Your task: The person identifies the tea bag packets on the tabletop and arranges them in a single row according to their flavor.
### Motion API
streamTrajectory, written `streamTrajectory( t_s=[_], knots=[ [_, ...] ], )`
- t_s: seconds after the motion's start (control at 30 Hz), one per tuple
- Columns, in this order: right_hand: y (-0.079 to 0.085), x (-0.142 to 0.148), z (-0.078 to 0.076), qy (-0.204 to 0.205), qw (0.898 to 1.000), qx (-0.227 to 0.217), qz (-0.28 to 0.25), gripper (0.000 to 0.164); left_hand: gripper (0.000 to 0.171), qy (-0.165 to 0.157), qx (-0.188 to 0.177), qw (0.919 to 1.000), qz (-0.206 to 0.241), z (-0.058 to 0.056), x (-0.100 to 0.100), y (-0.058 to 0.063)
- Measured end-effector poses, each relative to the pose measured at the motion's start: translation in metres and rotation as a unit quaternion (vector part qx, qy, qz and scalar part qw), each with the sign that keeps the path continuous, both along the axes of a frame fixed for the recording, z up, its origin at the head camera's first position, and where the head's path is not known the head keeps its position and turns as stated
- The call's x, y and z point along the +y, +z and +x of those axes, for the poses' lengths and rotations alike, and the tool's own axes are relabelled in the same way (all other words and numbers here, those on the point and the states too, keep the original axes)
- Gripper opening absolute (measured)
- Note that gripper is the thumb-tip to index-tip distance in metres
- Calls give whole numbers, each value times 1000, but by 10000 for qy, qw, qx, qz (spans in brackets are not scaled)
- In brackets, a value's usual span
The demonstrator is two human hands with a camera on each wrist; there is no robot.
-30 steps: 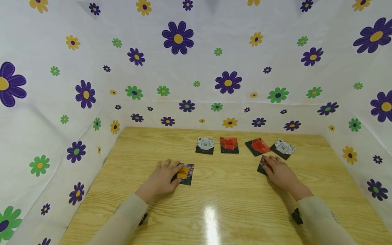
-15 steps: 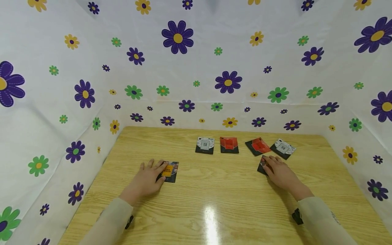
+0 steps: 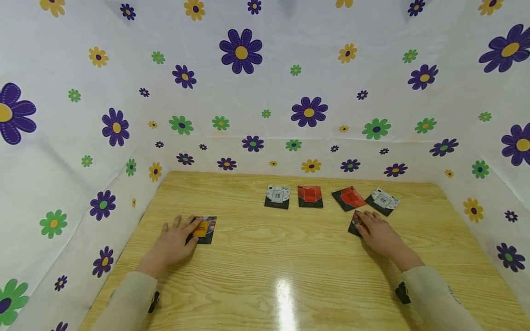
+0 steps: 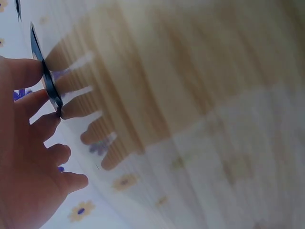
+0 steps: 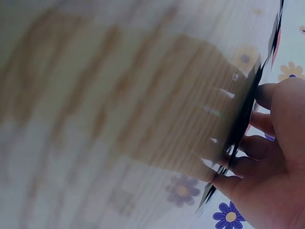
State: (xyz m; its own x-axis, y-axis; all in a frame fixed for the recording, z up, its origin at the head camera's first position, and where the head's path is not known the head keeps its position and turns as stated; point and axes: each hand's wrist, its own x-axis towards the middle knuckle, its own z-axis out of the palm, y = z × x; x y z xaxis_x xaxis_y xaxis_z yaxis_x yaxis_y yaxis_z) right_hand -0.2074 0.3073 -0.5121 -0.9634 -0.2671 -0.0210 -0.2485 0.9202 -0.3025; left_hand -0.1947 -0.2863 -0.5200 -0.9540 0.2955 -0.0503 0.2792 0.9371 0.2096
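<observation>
My left hand [image 3: 170, 242] rests on a flat square packet [image 3: 208, 233], dark with a yellow label, at the left of the table. Its index finger lies over the label and the thumb is at the near edge. In the left wrist view this packet [image 4: 53, 90] shows edge-on under the fingertips, with the last two fingers off it. My right hand [image 3: 382, 235] lies on another dark packet [image 3: 353, 226] at the right. Its fingers hide most of that packet. The right wrist view shows a thin dark packet [image 5: 245, 117] edge-on at the fingertips.
Along the back of the wooden table [image 3: 265, 271] lie a white-and-black packet [image 3: 277, 196], a red-and-black packet [image 3: 310, 196], a tilted red packet [image 3: 349, 197] and a tilted white-and-black packet [image 3: 383, 201]. A flower-printed white cloth [image 3: 265, 92] walls the back and sides.
My left hand has slid the yellow-labelled packet leftward across the table. My right hand and its packet have stayed in place, as have the packets at the back.
</observation>
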Motion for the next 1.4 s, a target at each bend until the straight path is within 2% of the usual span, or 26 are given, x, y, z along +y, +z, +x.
streamTrajectory(
  t_s=[0.17,0.37,0.77,0.97,1.2,1.4],
  knots=[
    [-1,1,0,-10,10000,11,23,53,59,45,-8,10000,-46,-1,-12,1],
    [-1,1,-1,-1,10000,23,54,52,60,97,-45,9999,-92,-3,-21,-4],
    [3,9,1,-57,9997,-26,-256,57,64,263,-433,9982,335,-5,-22,-7],
    [4,13,2,63,9999,155,-14,51,64,273,-368,9983,357,-5,-23,-4],
    [-1,2,2,187,9996,193,13,50,64,266,-415,9982,341,-5,-23,-2],
    [1,-18,2,349,9992,200,51,51,64,269,-455,9977,421,-6,-24,-5]
  ],
)
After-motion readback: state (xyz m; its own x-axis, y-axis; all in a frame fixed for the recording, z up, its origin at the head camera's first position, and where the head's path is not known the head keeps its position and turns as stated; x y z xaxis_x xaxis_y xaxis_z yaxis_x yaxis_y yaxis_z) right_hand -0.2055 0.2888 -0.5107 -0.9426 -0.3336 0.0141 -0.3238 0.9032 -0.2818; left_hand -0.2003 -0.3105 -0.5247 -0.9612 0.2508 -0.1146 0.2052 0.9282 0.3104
